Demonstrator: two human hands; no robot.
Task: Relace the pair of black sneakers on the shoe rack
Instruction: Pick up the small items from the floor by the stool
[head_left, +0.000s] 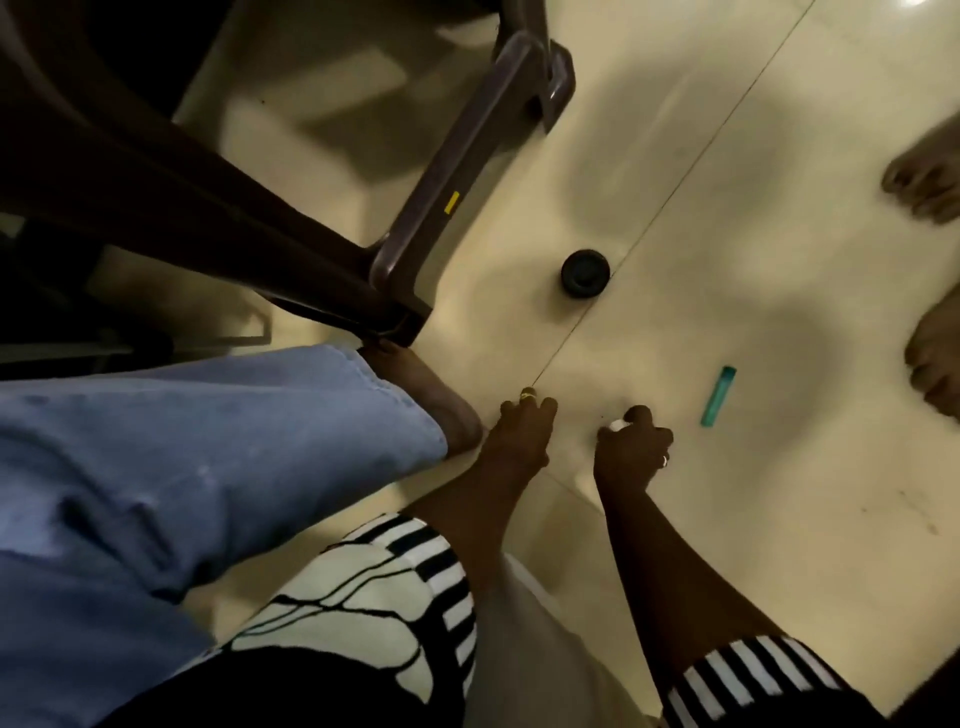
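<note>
The left hand and the right hand are side by side, near each other but apart, over the floor. A small item sits in the right hand's fingertips. A bare foot lies just left of the left hand, with a chair leg beyond it. A round cap lies ahead of both hands. A short tube lies right of the right hand, and two more feet lie farther right.

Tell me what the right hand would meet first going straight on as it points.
Probably the black round object, with only bare floor between. The right hand, pinching a small white thing, may be above floor level, so it could pass over.
</note>
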